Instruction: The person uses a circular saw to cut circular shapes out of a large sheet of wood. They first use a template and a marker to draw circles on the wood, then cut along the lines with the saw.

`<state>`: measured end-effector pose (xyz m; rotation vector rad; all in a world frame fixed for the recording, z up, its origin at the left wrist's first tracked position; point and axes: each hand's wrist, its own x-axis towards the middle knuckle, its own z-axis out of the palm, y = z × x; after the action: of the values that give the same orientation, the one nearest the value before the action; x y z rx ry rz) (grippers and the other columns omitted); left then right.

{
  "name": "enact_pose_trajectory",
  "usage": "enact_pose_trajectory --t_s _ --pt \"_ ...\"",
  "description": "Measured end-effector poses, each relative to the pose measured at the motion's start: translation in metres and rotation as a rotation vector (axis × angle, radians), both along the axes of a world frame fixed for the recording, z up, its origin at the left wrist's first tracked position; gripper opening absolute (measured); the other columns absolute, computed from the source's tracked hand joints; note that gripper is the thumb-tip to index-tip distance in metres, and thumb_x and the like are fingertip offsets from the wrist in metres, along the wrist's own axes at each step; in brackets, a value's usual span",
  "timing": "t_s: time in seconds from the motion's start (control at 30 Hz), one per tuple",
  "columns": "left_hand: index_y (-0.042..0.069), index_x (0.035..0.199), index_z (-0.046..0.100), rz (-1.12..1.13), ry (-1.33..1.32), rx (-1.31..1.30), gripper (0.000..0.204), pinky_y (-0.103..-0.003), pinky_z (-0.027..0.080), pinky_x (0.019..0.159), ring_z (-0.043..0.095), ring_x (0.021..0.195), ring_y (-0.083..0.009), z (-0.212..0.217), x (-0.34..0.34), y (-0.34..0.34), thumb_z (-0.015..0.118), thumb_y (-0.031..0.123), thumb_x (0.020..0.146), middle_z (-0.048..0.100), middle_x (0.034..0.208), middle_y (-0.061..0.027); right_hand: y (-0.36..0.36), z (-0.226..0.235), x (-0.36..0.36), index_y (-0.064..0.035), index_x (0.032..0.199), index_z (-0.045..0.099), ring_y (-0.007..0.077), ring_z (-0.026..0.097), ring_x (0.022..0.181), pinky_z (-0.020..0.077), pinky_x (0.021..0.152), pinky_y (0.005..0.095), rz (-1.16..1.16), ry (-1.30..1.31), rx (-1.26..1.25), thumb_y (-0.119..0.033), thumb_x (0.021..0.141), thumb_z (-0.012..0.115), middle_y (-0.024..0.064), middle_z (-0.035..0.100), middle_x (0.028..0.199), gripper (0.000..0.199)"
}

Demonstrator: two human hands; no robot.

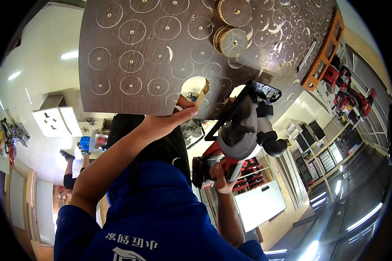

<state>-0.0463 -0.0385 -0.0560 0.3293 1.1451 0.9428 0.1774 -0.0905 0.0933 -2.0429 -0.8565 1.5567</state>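
A dark brown wood-grain board (130, 98) spreads in front of me, marked with many scribed circles and several small holes. My left hand (172, 119) is closed on its near edge, thumb and fingers beside a rounded cutout (195, 87). My right hand (223, 177) wraps round the rear handle of a red, black and grey cordless circular saw (237, 135). The saw's black base plate (265, 90) lies tilted at the board's near edge, next to a second opening in the board. The blade is hidden by the guard and body.
Two stacks of cut wooden discs (232, 42) stand on the board. An orange slotted level (324, 52) lies along its right edge, near a thin metal strip (306, 55). Sawdust dots the surface. Red power tools (348, 91) hang at right; another person's legs (69, 169) show at left.
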Motion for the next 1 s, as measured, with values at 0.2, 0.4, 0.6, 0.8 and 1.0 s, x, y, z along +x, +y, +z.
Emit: enact_pose_trajectory --t_s 0.2,0.4,0.6,0.8,1.0 --pt "0.003 0.095 0.072 -0.007 -0.045 -0.057 0.024 -0.022 0.050 0.065 0.062 0.073 -0.0075 -0.004 0.002 -0.003 0.078 0.025 0.086 0.068 0.083 -0.0027 0.003 0.003 -0.003 -0.0007 0.088 0.052 0.0118 0.048 0.047 0.0376 0.045 0.0252 0.074 -0.041 -0.037 -0.001 0.089 0.056 0.0048 0.051 0.056 0.004" --pt "0.004 0.095 0.073 0.000 -0.049 -0.076 0.023 -0.022 0.049 0.063 0.061 0.070 -0.0063 0.000 0.003 -0.001 0.078 0.024 0.085 0.068 0.079 -0.0015 -0.001 -0.002 0.001 0.0018 0.089 0.056 0.0095 0.050 0.050 0.0401 0.047 0.0239 -0.038 0.025 0.018 0.005 0.085 0.059 0.0034 0.054 0.063 0.006" --pt "0.004 0.095 0.073 -0.002 0.012 -0.050 0.024 -0.022 0.049 0.063 0.061 0.069 -0.0068 0.002 0.001 0.002 0.079 0.024 0.085 0.068 0.078 -0.0021 -0.003 -0.006 0.004 0.0027 0.099 0.056 0.0085 0.049 0.050 0.0392 0.047 0.0239 0.009 0.024 0.046 0.006 0.086 0.059 0.0037 0.054 0.064 0.014" --pt "0.003 0.094 0.072 0.000 0.043 -0.009 0.024 -0.024 0.051 0.065 0.064 0.074 -0.0086 0.001 0.001 0.000 0.079 0.025 0.085 0.068 0.081 -0.0029 -0.018 -0.012 0.016 0.0012 0.106 0.054 0.0091 0.052 0.055 0.0428 0.050 0.0239 0.068 -0.016 0.073 0.007 0.086 0.060 0.0062 0.058 0.073 0.022" --pt "0.001 0.091 0.068 0.000 0.040 0.148 0.016 -0.023 0.043 0.065 0.053 0.073 -0.0058 -0.006 0.002 -0.001 0.073 0.016 0.090 0.060 0.082 0.0005 -0.030 -0.021 0.018 -0.0032 0.109 0.047 0.0115 0.054 0.059 0.0454 0.052 0.0257 0.001 0.016 0.084 0.009 0.085 0.060 0.0082 0.058 0.077 0.030"
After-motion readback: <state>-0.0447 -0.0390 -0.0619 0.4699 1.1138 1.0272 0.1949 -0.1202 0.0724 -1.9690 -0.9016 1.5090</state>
